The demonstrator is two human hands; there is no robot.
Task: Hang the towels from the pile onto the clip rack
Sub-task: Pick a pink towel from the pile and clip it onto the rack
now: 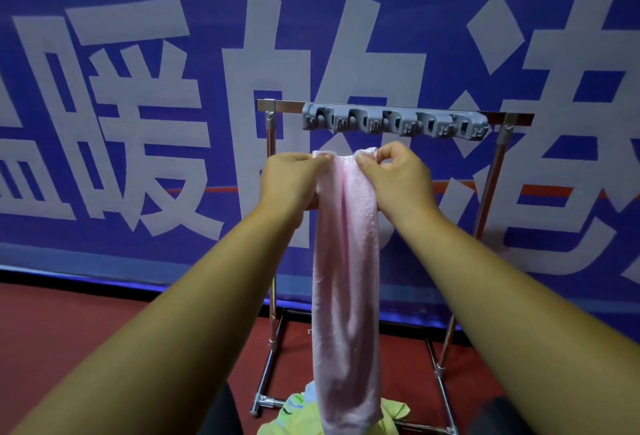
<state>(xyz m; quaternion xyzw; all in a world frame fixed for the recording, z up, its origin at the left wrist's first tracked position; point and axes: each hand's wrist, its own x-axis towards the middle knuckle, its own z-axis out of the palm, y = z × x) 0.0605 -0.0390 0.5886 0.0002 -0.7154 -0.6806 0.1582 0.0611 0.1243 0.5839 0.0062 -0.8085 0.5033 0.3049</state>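
A pink towel (344,279) hangs long and bunched from both my hands, its lower end reaching the pile. My left hand (289,182) pinches the towel's top edge on the left. My right hand (394,175) pinches the same edge on the right, close beside the left. The grey clip rack (394,123), a strip with several empty clips, is fixed to the top bar of a metal stand (273,227) just above my hands. The pile of towels (287,414), yellow-green with a bit of blue, lies on the floor at the stand's base, partly hidden by the pink towel.
A blue banner (138,123) with large white characters stands right behind the stand. The floor (86,330) is dark red. The stand's right post (485,199) and low base bars (440,382) frame the space under the rack.
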